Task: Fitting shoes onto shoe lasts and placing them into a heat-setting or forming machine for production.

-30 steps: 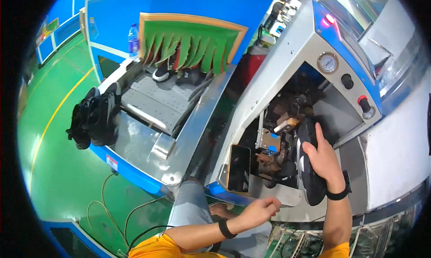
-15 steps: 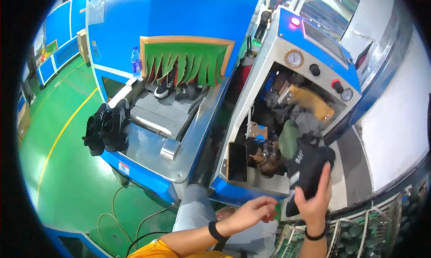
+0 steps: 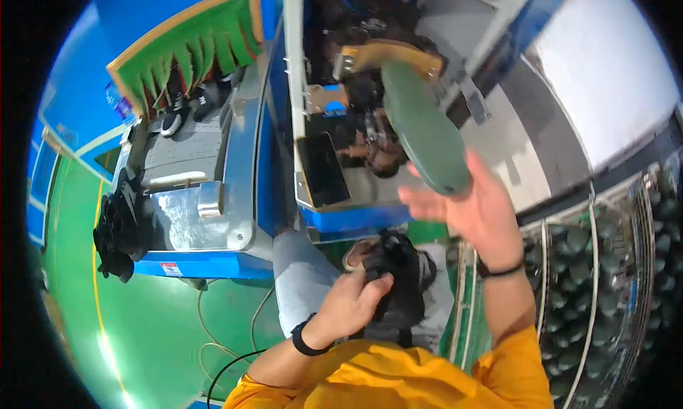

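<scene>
Here came the switch in the head view! Half a second earlier the right hand (image 3: 489, 220) had the soft black shoe (image 3: 400, 295), out to the right of the flat, dark phone with a tan edge (image 3: 324, 171). Now the shoe was below the phone and to its right, and the left hand (image 3: 350, 307), which had hovered empty, had it: fingers curled in on the black upper, thumb pressed along it, a closed hold.

And out in plain sight came the smooth, dark green, elongated foot form (image 3: 427, 131), which had shown only in part beside the shoe! It slanted across to the right of the phone, upper end by the curved orange-yellow pad (image 3: 391, 53), lower end right at the right hand. Those fingers were parted and partly blurred; whether they gripped the form or merely framed its tip, there was no telling.

For the work in hand, it looked as though shoe and form were now apart, with the right hand freed of the shoe. Left of the phone, the dark black shoes (image 3: 122, 227) sat with no hand near them.
</scene>
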